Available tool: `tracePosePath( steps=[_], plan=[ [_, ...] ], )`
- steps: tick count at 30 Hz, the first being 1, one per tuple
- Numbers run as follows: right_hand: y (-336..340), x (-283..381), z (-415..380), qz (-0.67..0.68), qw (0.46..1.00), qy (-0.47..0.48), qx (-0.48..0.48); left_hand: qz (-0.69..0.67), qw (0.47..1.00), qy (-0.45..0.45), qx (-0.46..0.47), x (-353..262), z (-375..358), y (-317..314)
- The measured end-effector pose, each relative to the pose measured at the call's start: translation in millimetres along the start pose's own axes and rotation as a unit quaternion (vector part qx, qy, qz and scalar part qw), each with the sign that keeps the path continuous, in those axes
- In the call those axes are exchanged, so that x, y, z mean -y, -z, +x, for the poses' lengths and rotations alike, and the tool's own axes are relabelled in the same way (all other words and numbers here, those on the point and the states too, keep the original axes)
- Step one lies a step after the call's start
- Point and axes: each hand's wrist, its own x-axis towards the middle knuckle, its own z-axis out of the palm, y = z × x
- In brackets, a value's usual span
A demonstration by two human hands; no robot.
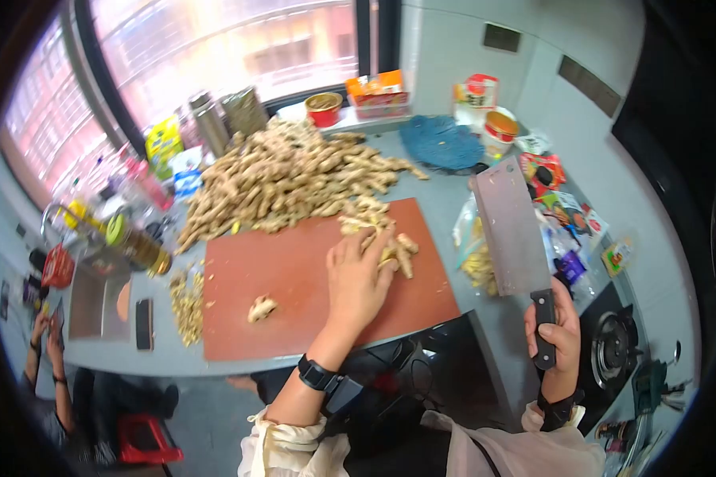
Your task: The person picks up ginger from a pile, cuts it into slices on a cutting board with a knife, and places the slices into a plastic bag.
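Observation:
My left hand (pixel 358 278) reaches over the right part of the reddish-brown cutting board (pixel 294 334), its fingers spread at several ginger pieces (pixel 406 254); whether the fingertips touch them is unclear. My right hand (pixel 561 330) grips the black handle of a wide cleaver (pixel 509 230), held blade up to the right of the board. One small ginger piece (pixel 262 308) lies apart on the board's left half. Behind the board rises a large heap of ginger roots (pixel 286 175). Small ginger bits (pixel 187 306) lie along the board's left edge, and a plastic bag with ginger pieces (pixel 479 266) is partly behind the cleaver.
At the left are a sink (pixel 99 306), a phone (pixel 144 324) and a seated person's hands (pixel 48 330). A blue mesh item (pixel 441 143) and red tins stand near the window. Packets and a gas burner (pixel 612 338) are at the right; a red stool (pixel 147 441) is below.

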Motion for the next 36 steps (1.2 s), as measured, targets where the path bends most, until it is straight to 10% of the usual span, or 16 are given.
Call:
tracePosePath(
  steps=[13,36],
  plan=[
    [-114.8,-63.7,32.4,-0.044,0.942,-0.167,0.289,0.085,0.953,0.28,-0.077,141.6,-148.9,108.1],
    [-199.4,-71.0,45.5,-0.404,0.854,-0.073,0.318,0.044,0.968,0.219,-0.111,135.2,-146.9,93.1]
  ],
)
